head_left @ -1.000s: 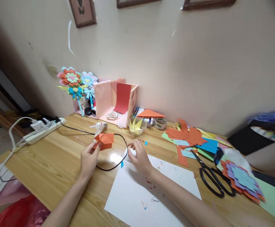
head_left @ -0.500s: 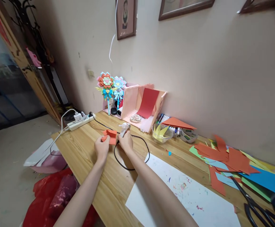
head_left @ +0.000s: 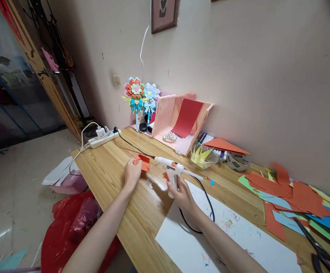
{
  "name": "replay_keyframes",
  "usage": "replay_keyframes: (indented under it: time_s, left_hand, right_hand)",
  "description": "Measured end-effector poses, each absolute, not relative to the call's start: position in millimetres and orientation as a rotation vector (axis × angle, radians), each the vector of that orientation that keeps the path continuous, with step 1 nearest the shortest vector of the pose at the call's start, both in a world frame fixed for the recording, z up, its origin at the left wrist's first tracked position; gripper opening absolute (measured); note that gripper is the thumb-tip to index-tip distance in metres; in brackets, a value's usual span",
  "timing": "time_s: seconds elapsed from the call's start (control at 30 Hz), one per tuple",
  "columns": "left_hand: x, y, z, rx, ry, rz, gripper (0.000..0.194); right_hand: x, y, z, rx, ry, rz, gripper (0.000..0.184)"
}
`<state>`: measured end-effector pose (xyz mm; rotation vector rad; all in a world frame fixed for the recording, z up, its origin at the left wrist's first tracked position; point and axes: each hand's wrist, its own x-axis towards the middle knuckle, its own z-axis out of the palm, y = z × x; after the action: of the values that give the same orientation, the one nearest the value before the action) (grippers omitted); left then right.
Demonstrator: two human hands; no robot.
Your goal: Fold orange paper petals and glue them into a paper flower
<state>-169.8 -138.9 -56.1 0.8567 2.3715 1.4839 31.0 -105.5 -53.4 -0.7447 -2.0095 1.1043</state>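
My left hand [head_left: 132, 172] pinches a small folded orange paper piece [head_left: 145, 163] just above the wooden table. In my right hand [head_left: 183, 195] is a white hot glue gun [head_left: 167, 165], gripped by its handle, with a glue stick poking out of its rear and its nozzle turned left toward the paper. The nozzle tip is apart from the paper. A black cord [head_left: 210, 201] loops around beneath my right wrist. A small orange scrap [head_left: 165, 176] shows beside the glue gun.
A white power strip [head_left: 105, 139] lies at the table's left edge. Paper flowers [head_left: 136, 91] and a pink box [head_left: 165, 113] stand by the wall. Rightward are a clear bowl [head_left: 204, 161], coloured paper scraps [head_left: 304, 197] and black scissors [head_left: 318, 248]. White paper [head_left: 199, 227] lies in front.
My right hand has lifted the glue gun and drawn it right, away from the orange paper, and its body is now in full view. The whole view has shifted slightly.
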Motion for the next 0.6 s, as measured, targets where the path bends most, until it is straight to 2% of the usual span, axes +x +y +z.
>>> replay_keyframes:
  time_s: [0.27, 0.6]
  left_hand:
    - [-168, -138, -64, 0.935, 2.337, 1.379, 0.016]
    - [-159, -139, -57, 1.041, 2.271, 1.364, 0.017]
  right_hand:
    - [23, -114, -61, -0.751, -2.112, 1.044, 0.016]
    - [27, -112, -58, -0.825, -2.049, 1.075, 0.025]
